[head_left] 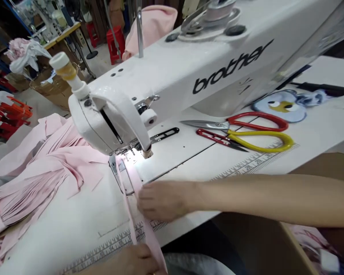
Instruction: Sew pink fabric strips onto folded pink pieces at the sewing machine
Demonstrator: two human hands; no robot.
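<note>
- The wider pink strip [135,175] is running from under the needle area [129,151] toward the person, passing beneath the right hand's fingers and on down beside the left hand.
- A narrower pink strip [126,204] is trailing just left of the right hand, its lower end reaching the left hand.
- The right hand [163,200] is resting on the wider strip with its fingers bent and drawn together; blur is hiding the fingertips, so I cannot tell whether it is pinching.
- The left hand [134,261] is lying nearer the person, its fingers curling beside the wider strip; the frame is cutting it off, so I cannot tell how it is gripping.
- Printed ruler marks [103,250] are running along the table [83,214] beside both hands.
- The white sewing machine [166,76] is standing just beyond the right hand, its lamp lighting the strips.
- Slim black snips [166,134] are lying beyond the right hand.
- Red-handled snips [215,137] and large scissors [219,125] are lying beyond the right forearm, touching each other.
- A pale blue cloth piece [283,106] is lying farther out, past the scissors.
- A heap of pink fabric [51,164] is spreading well to the hands' left.
</note>
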